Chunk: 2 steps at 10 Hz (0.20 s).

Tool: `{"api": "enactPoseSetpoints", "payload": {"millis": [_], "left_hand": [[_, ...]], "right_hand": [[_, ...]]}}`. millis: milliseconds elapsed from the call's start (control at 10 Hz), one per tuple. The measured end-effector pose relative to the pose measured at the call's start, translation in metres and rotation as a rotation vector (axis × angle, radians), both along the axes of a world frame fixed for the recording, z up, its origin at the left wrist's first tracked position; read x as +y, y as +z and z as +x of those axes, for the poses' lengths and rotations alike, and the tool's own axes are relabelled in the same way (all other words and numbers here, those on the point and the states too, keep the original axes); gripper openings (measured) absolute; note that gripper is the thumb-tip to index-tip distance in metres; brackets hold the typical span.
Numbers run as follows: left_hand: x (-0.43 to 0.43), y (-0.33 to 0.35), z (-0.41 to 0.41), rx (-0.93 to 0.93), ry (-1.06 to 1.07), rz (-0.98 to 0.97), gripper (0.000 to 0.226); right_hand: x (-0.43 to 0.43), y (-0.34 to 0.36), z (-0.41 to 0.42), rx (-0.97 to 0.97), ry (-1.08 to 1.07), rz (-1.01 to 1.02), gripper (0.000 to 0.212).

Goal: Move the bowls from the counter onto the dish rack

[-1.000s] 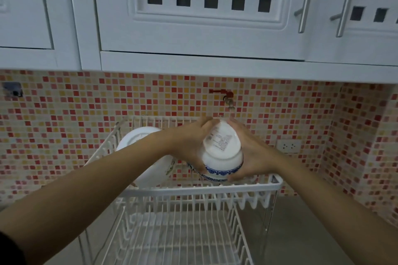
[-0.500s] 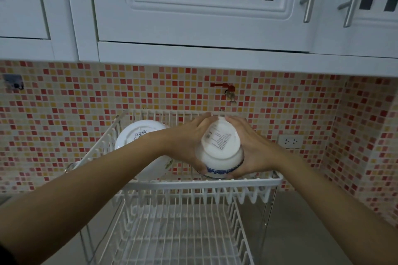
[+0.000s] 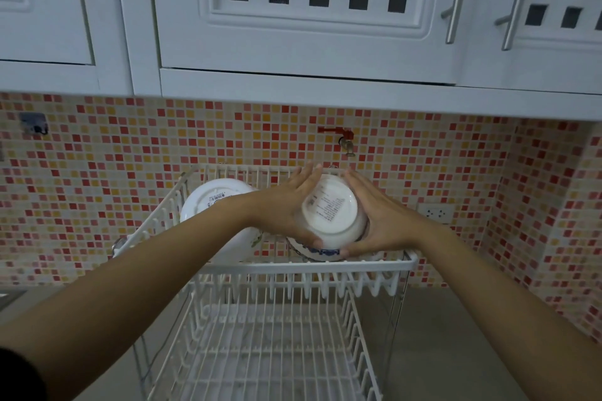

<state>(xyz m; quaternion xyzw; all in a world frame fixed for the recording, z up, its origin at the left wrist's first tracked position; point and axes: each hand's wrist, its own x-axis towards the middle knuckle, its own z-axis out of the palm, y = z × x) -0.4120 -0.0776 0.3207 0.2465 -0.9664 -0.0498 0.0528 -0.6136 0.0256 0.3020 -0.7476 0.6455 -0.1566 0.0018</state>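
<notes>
Bowl first: the white ceramic bowl with a blue-patterned rim (image 3: 329, 216) is held upside down, base label toward the camera, over the right half of the upper tier of the white wire dish rack (image 3: 309, 267), rim just at the tier's wires. The left hand (image 3: 286, 205) presses its side from nine o'clock and the right hand (image 3: 378, 218) from three o'clock, palms flat, fingers extended, clamping it between them. The rack's lower tier, nearest the camera at six o'clock, shows bare wire. Further back at ten o'clock, a second white round bowl (image 3: 211, 202) leans inverted on the upper tier. This looks like the setting-down step; next the bowl likely needs lowering until it seats, then both palms parting.
</notes>
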Motion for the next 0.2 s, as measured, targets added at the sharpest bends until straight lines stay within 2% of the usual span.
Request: {"api": "enactPoseSetpoints", "payload": {"millis": [100,200], "left_hand": [[0.005,0.004,0.006,0.046,0.007,-0.013,0.119],[0.015,0.014,0.02,0.176,0.033,-0.059,0.093]], "right_hand": [[0.008,0.004,0.002,-0.029,-0.023,-0.008,0.131],[0.016,0.011,0.015,-0.013,-0.077,-0.069,0.12]]}}
